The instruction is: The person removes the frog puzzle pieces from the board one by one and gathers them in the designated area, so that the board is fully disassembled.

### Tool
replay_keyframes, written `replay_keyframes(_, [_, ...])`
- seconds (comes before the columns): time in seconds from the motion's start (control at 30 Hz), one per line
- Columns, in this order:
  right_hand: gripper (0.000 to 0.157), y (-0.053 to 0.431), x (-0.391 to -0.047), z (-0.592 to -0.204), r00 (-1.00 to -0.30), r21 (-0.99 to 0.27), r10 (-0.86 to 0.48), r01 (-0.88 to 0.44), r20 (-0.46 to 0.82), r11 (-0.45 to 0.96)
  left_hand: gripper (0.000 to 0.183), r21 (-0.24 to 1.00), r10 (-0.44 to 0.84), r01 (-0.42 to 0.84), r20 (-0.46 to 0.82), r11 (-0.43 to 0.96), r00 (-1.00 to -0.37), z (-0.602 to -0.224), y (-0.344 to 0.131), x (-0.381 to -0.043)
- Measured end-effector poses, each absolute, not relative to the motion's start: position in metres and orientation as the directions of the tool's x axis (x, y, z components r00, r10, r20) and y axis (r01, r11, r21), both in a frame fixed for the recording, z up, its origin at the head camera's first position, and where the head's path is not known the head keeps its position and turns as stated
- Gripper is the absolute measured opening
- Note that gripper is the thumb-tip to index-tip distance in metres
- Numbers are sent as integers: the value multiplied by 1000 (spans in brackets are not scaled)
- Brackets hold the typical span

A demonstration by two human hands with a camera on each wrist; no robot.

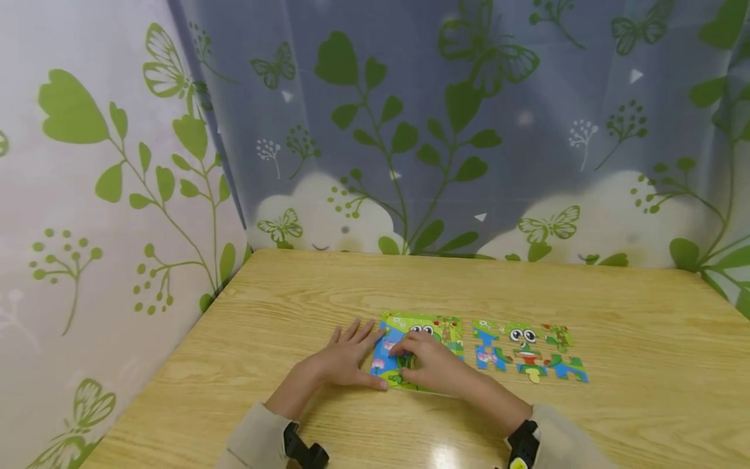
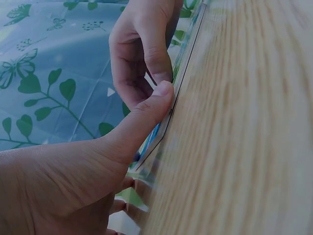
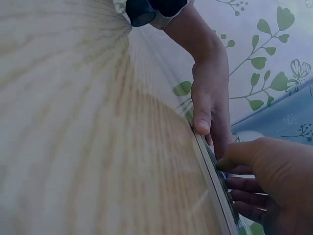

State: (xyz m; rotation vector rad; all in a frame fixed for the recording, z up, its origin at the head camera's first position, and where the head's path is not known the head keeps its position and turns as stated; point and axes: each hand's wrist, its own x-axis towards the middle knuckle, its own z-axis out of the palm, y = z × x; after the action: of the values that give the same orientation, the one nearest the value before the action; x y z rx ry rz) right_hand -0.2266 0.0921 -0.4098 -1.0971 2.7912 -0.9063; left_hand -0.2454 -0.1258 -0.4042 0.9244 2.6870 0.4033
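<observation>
Left hand [image 1: 346, 358] and right hand [image 1: 432, 365] both at the board [image 1: 435, 324]

From my distant seat I see the board lying flat on the table [image 1: 644, 326], between the two hands, with a frog picture on it. To its right, a little apart, six pieces [image 1: 530, 359] lie in two rows of three.

The left hand is at the left side of the board. Its fingers are spread and rather straight, and its thumb rests at the near edge, by the left corner. I judge this is a good support. I would ask it for light, even pressure, so that the board does not slide on the smooth wood.

The right hand comes over the near edge. Its fingers and thumb are bent down to the picture, with a gap between them. If they pinch some small part there, I cannot tell, because the hand hides it.

For careful work, I think the right fingertips should act straight up or down, not sideways, since a tilted piece may catch on its neighbours. I would also hold the right wrist high, so that the sleeve does not disturb the six pieces.
</observation>
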Motion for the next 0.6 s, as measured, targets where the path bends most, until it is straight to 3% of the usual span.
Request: replay_keyframes(0.6, [16,87,-228,-421,-792,-599,-538,-587,287,544,94,346,631,556,-157,755,-759,-402,-125,-246])
